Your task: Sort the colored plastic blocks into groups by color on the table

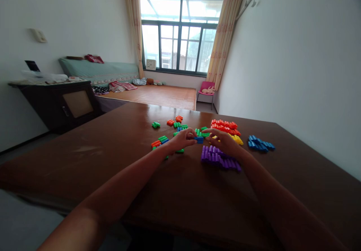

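Between the thumb and fingers of my left hand (184, 139) is a small blue ridged plastic block (199, 140), held a little above the table. My right hand (222, 141) is just to the right of it, fingers bent and apart, with nothing visible in them. Below my right hand lies a group of purple blocks (218, 158). Yellow blocks (237, 139) are partly hidden behind it, and rows of red blocks (224, 125) lie farther back. Green blocks (177, 124) and orange blocks (170, 122) are scattered around and beyond my left hand.
A pile of blue blocks (260, 144) lies at the right on the brown table (113, 149). Past the table's far edge are a bed (166, 95) and a pink chair (207, 87). A dark cabinet (56, 100) stands at the left, and a white wall rises at the right.
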A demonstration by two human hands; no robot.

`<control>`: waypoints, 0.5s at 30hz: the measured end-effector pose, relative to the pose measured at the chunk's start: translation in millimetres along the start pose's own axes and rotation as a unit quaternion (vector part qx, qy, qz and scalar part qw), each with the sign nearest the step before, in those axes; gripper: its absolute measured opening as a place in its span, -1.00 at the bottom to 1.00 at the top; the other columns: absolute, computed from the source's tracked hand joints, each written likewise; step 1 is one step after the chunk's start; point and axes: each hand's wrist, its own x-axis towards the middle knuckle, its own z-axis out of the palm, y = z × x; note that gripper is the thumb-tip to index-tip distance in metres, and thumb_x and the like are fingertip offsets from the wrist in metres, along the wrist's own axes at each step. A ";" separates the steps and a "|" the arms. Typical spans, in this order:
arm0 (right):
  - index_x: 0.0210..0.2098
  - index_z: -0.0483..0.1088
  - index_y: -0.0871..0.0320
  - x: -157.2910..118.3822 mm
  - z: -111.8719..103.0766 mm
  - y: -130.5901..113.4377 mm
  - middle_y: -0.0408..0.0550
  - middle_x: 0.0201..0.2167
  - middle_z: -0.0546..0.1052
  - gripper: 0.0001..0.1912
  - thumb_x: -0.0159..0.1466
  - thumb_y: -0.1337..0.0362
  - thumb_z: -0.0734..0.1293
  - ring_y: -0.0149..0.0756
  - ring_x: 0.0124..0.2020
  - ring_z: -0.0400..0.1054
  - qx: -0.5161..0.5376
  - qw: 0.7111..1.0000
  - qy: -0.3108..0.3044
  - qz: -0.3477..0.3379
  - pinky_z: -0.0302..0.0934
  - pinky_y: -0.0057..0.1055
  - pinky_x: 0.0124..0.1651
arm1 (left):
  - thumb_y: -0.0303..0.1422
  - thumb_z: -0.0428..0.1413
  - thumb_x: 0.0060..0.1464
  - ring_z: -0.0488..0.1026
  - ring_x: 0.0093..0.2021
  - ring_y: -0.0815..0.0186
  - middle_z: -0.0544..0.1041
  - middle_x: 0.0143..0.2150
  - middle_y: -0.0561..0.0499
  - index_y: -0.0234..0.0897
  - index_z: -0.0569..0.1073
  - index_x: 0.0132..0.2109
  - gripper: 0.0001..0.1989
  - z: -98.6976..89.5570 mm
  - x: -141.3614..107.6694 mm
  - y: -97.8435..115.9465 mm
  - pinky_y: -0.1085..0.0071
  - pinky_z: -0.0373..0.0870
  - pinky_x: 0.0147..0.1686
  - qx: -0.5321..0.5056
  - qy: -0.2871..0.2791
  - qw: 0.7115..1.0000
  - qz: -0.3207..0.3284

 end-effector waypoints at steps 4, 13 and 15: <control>-0.18 0.47 0.11 -1.0 21.0 -15.8 -0.09 -0.37 0.54 -0.78 0.24 0.14 0.34 -0.36 -0.40 0.41 0.022 1.000 -0.011 0.001 0.30 -0.42 -0.35 | -0.25 0.31 -0.07 0.47 -0.28 0.36 0.55 -0.26 -0.03 -0.34 0.41 -0.17 -0.63 5.1 -1.9 6.6 0.44 0.33 -0.26 -0.016 0.010 1.000 0.021; -0.26 0.46 0.17 -22.9 -63.6 81.7 -0.03 -0.36 0.58 -0.66 0.07 0.07 0.42 -0.30 -0.36 0.46 0.049 0.969 0.180 0.162 0.34 -0.40 -0.31 | -0.19 0.24 -0.04 0.47 -0.35 0.33 0.55 -0.35 0.00 -0.33 0.53 -0.15 -0.65 -27.6 -10.3 11.3 0.41 0.39 -0.33 0.062 0.112 0.991 -0.027; -0.24 0.46 0.19 -54.9 -104.4 122.5 0.01 -0.35 0.58 -0.67 0.05 0.13 0.42 -0.29 -0.38 0.46 0.050 0.922 0.276 0.265 0.34 -0.41 -0.34 | -0.15 0.26 -0.08 0.49 -0.34 0.30 0.56 -0.36 -0.01 -0.33 0.54 -0.16 -0.62 -41.1 -14.6 12.3 0.39 0.41 -0.33 0.072 0.139 0.987 -0.043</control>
